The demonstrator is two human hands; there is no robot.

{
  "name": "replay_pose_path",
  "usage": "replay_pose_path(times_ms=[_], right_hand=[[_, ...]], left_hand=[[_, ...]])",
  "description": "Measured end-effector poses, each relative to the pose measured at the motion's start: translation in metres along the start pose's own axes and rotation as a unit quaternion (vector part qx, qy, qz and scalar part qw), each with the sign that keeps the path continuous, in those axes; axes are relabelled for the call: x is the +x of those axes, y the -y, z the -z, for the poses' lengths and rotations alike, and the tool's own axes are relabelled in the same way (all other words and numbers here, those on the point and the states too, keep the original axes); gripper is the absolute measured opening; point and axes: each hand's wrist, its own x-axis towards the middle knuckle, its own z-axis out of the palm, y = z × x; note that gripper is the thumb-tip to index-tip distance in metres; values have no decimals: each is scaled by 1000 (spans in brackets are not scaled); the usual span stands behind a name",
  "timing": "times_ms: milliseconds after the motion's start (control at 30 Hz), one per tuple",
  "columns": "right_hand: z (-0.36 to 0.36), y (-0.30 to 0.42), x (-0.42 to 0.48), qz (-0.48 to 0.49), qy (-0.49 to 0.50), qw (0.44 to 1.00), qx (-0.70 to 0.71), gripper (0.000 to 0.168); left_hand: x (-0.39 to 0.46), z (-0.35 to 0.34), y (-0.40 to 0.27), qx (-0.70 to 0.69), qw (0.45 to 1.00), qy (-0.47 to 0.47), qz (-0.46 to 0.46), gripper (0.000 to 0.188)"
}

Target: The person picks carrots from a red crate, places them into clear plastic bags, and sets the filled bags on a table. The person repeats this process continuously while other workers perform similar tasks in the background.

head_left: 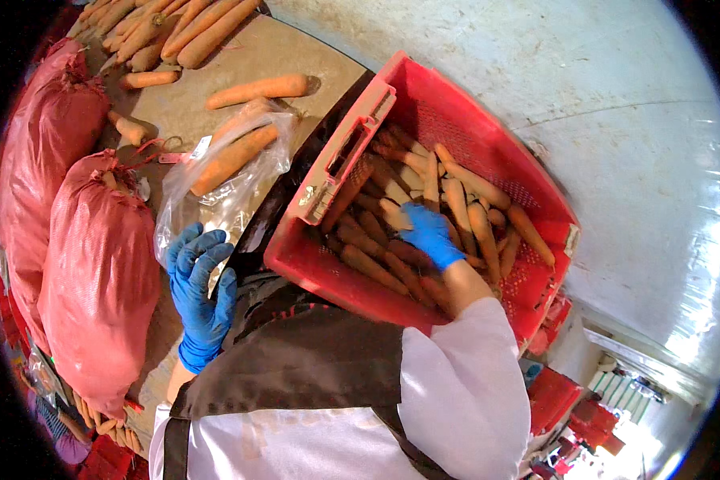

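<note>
My left hand (199,294), in a blue glove, is by the near edge of the tabletop with its fingers apart and slightly curled. It holds nothing, and its fingertips are at the mouth of a clear plastic bag (174,207). Inside that bag lie carrots (234,159); how many is hard to tell. My right hand (427,233), also gloved in blue and somewhat blurred, reaches into a red plastic crate (336,282). Its fingers close around a carrot (394,214), whose end sticks out from them. Many loose carrots (372,270) surround that hand in the crate.
Two filled red mesh sacks (99,282) (51,132) stand on the left of the brown tabletop (312,51). A pile of carrots (174,30) lies at the far end. One loose carrot (257,91) lies beyond the bag. A pale wall (606,180) rises behind the crate.
</note>
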Motion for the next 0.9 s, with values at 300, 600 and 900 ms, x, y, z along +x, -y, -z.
replay_pose_path(times_ms=[300,600,900], right_hand=[[49,-69,-58,-1,-219,960,176,50],[2,-54,-51,-145,-54,841,519,54],[6,-28,-58,-85,54,590,801,58]], left_hand=[[17,-22,-10,-77,994,49,-54,23],[11,-21,-7,-98,993,43,-46,23],[12,-27,-6,-164,984,58,-42,20]])
